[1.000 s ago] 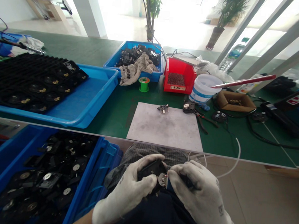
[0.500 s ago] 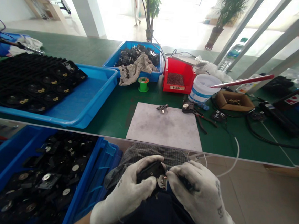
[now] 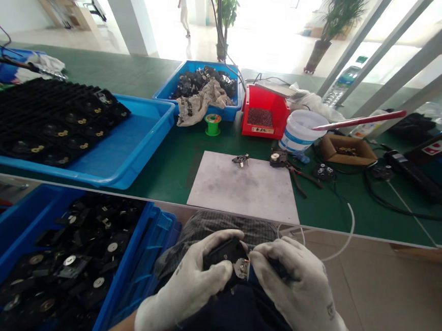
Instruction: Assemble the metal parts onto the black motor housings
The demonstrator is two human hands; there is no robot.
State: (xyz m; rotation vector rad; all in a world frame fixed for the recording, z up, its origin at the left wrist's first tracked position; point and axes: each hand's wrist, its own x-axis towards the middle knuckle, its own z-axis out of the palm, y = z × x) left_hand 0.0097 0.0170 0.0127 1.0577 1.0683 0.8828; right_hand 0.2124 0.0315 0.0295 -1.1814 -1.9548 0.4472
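Note:
My gloved left hand [image 3: 197, 276] is closed around a black plastic housing [image 3: 225, 253], held above my lap. A round silvery metal piece [image 3: 241, 268] sits at the housing's right end, beside my left thumb. My gloved right hand [image 3: 292, 278] is closed just right of it, with its fingertips at the metal piece's edge. Something dark shows between the right fingers and palm; its kind is hidden. On the white board [image 3: 242, 190] lies a small dark part with metal pins [image 3: 241, 160]. A black part with a metal disc [image 3: 278, 158] and pliers [image 3: 300, 181] lie by the board's right corner.
A blue tray [image 3: 136, 171] holds rows of black parts on the left. Below it, a blue crate [image 3: 118, 275] contains many black units. Behind the board stand a green spool [image 3: 212, 125], a red bin [image 3: 262, 130], a white bucket [image 3: 300, 133] and a cardboard box [image 3: 346, 154].
My hands have hardly moved; the right hand has turned slightly, its fingertips staying at the metal piece. In the background a walking person has moved left.

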